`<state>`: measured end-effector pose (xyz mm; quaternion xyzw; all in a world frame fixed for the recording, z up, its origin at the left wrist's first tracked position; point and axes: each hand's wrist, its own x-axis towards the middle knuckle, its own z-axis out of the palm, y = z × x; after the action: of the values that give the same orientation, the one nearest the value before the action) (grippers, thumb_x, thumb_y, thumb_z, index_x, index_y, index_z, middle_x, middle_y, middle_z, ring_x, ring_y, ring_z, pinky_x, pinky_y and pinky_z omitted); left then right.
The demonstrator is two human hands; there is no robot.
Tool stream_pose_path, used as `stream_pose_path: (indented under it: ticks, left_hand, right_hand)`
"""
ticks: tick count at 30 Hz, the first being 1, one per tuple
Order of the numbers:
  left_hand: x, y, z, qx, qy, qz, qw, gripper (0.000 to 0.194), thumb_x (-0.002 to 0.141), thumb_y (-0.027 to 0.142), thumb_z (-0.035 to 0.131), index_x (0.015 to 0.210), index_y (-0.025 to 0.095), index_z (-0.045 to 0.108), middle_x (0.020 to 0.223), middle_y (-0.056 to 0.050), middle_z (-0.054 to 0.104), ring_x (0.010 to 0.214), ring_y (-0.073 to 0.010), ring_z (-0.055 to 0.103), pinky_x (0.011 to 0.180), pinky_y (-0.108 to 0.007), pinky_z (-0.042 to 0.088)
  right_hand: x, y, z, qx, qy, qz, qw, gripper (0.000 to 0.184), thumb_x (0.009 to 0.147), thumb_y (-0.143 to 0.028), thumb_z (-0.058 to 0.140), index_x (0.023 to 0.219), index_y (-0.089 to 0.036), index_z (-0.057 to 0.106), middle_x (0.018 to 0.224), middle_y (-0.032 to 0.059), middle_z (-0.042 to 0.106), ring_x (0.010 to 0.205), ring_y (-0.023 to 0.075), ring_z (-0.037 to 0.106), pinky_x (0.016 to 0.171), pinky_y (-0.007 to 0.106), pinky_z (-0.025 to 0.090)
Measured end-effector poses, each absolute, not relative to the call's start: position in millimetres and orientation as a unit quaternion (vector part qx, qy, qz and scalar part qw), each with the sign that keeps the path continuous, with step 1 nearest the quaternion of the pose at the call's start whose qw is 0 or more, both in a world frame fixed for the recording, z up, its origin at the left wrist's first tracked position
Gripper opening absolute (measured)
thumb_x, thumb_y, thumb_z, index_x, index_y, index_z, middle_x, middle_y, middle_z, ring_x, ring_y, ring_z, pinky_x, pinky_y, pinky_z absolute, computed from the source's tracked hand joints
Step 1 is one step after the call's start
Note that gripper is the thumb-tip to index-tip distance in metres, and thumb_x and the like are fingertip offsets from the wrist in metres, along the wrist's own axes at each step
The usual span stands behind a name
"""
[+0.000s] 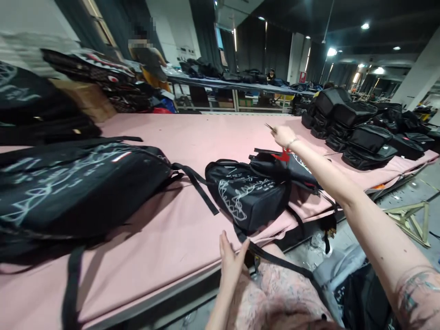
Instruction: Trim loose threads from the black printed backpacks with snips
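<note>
My right hand (283, 136) is stretched out over the far side of the table, closed around a slim two-pronged metal tool (270, 128) whose tips point to the left. Under that forearm is a small black bag with red parts (273, 167). Nearer to me lies a black backpack with white line print (264, 197), one strap hanging over the table's front edge. At that edge, beside the strap, my left hand (233, 261) is open with its fingers apart; whether it touches the strap I cannot tell.
A large printed black backpack (103, 197) lies on the pink table (165, 270) at left, straps trailing. Stacked black bags (357, 114) stand at the far right. More bags and a cardboard box (89, 98) are at back left. A person (149, 59) stands beyond the table.
</note>
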<state>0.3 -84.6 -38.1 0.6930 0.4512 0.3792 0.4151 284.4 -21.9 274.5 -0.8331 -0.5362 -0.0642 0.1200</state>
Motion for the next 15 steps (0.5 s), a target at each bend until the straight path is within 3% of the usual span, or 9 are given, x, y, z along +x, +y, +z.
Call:
stream_pose_path:
  ticks: [4, 7, 11, 15]
  left_hand:
    - [7.7, -55.8, -7.9, 0.763, 0.431, 0.402, 0.265, 0.085, 0.076, 0.053, 0.053, 0.141, 0.014, 0.014, 0.146, -0.021, 0.019, 0.135, -0.0316, 0.017, 0.107, -0.05, 0.022]
    - [36.1, -39.5, 23.2, 0.827, 0.359, 0.399, 0.167, 0.078, 0.078, 0.051, 0.05, 0.139, 0.012, 0.02, 0.146, -0.022, 0.019, 0.134, -0.0324, 0.02, 0.105, -0.05, 0.025]
    - [79.8, -22.0, 39.2, 0.897, 0.298, 0.317, 0.077, 0.058, 0.079, 0.044, 0.052, 0.128, 0.013, 0.041, 0.133, -0.019, 0.044, 0.126, -0.033, 0.035, 0.105, -0.051, 0.021]
    - [85.1, -13.1, 25.0, 0.913, 0.314, 0.253, 0.064, 0.033, 0.081, 0.035, 0.052, 0.104, 0.013, 0.059, 0.099, -0.015, 0.064, 0.098, -0.0291, 0.056, 0.096, -0.045, 0.035]
  right_hand:
    - [327.4, -77.0, 195.6, -0.847, -0.524, -0.047, 0.073, 0.035, 0.077, -0.024, 0.062, 0.11, -0.013, 0.058, 0.12, 0.0125, 0.058, 0.105, 0.023, 0.056, 0.09, 0.031, 0.043]
    - [343.0, -101.3, 150.9, -0.847, -0.524, -0.068, 0.059, 0.044, 0.077, -0.019, 0.06, 0.12, -0.02, 0.052, 0.137, 0.0074, 0.043, 0.11, 0.0232, 0.053, 0.093, 0.035, 0.043]
    - [350.0, -103.3, 123.8, -0.851, -0.511, -0.108, 0.063, 0.056, 0.083, -0.024, 0.051, 0.136, -0.023, 0.032, 0.144, 0.0096, 0.03, 0.105, 0.0264, 0.057, 0.086, 0.039, 0.047]
    - [367.7, -100.0, 113.0, -0.862, -0.488, -0.12, 0.073, 0.071, 0.079, -0.035, 0.058, 0.139, -0.023, 0.023, 0.144, 0.0122, 0.03, 0.101, 0.0278, 0.059, 0.082, 0.038, 0.049]
